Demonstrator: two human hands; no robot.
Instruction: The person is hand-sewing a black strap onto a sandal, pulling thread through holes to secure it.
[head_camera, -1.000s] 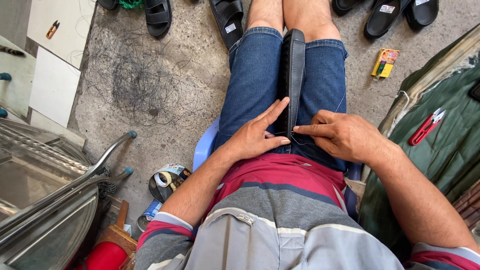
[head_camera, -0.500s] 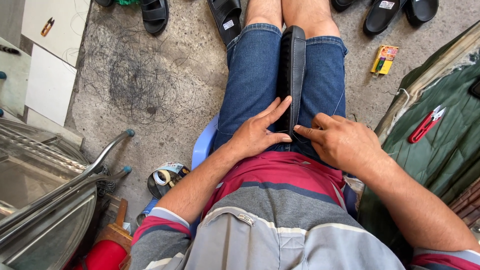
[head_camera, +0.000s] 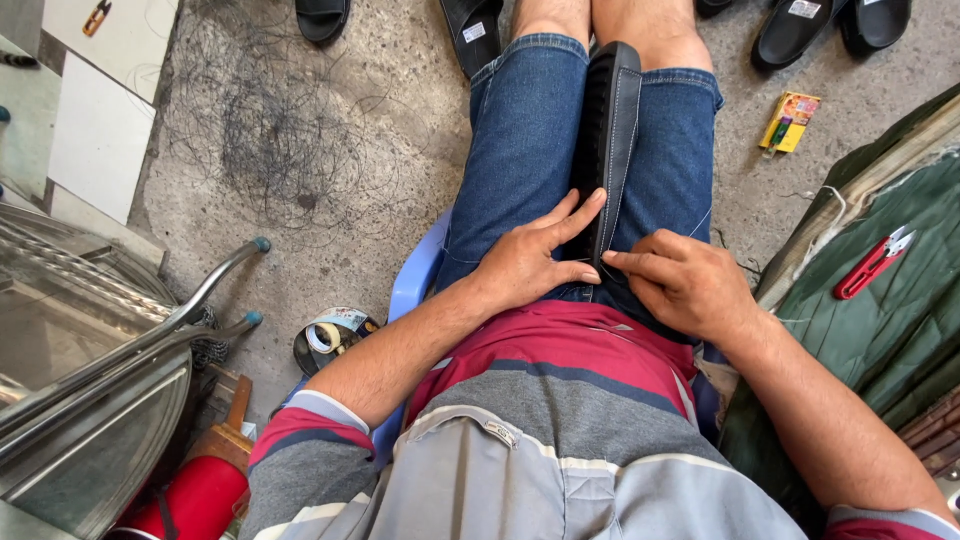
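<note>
A black sandal (head_camera: 607, 130) stands on its edge between my thighs, sole side to the left, a line of light stitching along its rim. My left hand (head_camera: 528, 255) lies on my left thigh with its fingers spread against the sandal's near end. My right hand (head_camera: 685, 282) pinches at that same near end with thumb and forefinger; whether it holds a needle or thread is too small to tell. I sit on a blue plastic stool (head_camera: 415, 285) in denim shorts.
Several black sandals (head_camera: 478, 28) lie on the concrete floor ahead. A yellow packet (head_camera: 789, 122) is at the right, red snips (head_camera: 874, 262) rest on green cloth. A tape roll (head_camera: 330, 335), metal frame (head_camera: 150, 340) and red canister (head_camera: 195, 495) are at the left.
The view has shifted slightly. My right hand's fingers have closed in on the sandal's near end; my left hand stays put.
</note>
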